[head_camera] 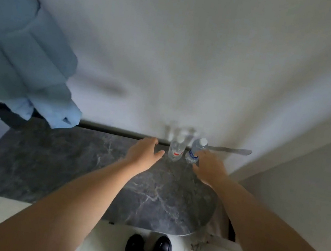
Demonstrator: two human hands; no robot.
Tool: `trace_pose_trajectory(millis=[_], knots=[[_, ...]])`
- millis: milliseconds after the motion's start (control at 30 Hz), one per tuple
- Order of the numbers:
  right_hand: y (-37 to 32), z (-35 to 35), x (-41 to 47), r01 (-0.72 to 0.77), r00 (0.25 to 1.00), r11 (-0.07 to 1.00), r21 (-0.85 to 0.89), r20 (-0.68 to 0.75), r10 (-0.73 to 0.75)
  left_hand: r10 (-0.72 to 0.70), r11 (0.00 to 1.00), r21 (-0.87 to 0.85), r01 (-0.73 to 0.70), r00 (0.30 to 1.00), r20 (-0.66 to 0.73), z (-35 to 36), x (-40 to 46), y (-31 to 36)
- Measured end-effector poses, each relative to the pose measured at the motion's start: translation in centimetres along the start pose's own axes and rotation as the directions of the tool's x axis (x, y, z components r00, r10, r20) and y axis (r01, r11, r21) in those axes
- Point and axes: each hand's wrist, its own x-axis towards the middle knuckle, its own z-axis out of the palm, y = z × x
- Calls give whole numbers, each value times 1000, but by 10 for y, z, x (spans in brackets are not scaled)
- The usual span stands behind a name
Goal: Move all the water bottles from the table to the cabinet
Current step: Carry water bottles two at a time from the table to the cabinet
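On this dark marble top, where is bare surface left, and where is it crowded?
Bare: the marble top from the blue cloth across to the left hand, and its near rounded end. Crowded: the far right corner, where two bottles stand between both hands.

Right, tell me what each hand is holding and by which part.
Nothing is held yet. The left hand is open beside the red-label bottle; the right hand is open, fingers reaching the blue-label bottle at its label, not curled round it.
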Motion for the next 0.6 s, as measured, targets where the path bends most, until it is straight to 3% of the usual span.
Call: trace_pose_trajectory(millis=[100, 267, 367, 467, 600], knots=[[-31, -10, -11, 104, 995, 976, -194, 30, -100, 60, 979, 197, -60, 998, 11, -10, -31, -4], [-83, -12, -19, 268, 962, 893, -362, 144, -231, -31, 970, 236, 50, 996, -84, -26, -82, -30], [-117, -8, -23, 377, 924, 852, -365, 208, -320, -208, 957, 176, 229, 969, -133, -30, -118, -55], [-151, 1, -33, 522, 852, 765, -377, 281, -442, -425, 900, 43, 434, 894, -140, -24, -164, -80], [-197, 21, -50, 669, 742, 635, -386, 400, -538, -610, 792, -87, 604, 776, -161, -10, -228, -103]])
